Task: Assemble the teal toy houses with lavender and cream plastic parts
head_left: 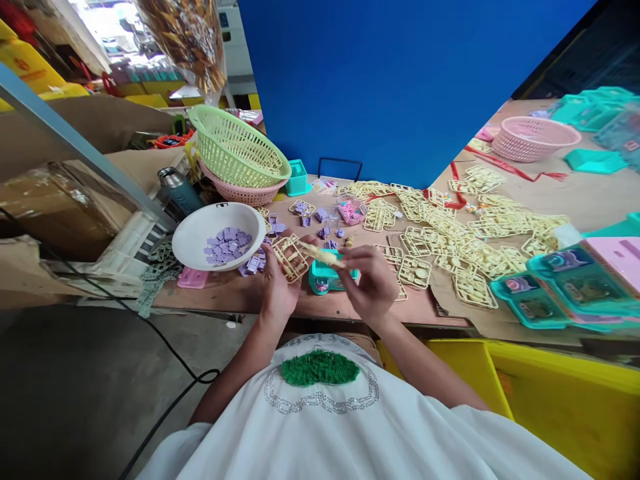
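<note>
In my left hand point(280, 283), fingers closed on its edge, is a cream plastic parts frame point(291, 259) with small moulded pieces. My right hand point(371, 280) pinches a second cream plastic piece point(323, 255), seen almost edge-on and slightly blurred; its far end is close to the frame or touching it, I cannot tell which. Below and between the hands stands a small turquoise box point(321, 275), partly covered by them. Left of my left hand, a white bowl point(183, 243) holds flat purple pieces point(229, 247). Loose purple parts point(303, 212) lie just beyond the hands.
Many cream parts frames point(440, 227) cover the table's right side. Turquoise toy cases point(540, 300) stand at the right edge. A green basket point(240, 147) sits in a pink one at left, near a flask point(179, 190). A blue panel point(380, 87) rises behind. Yellow crates point(565, 400) stand below.
</note>
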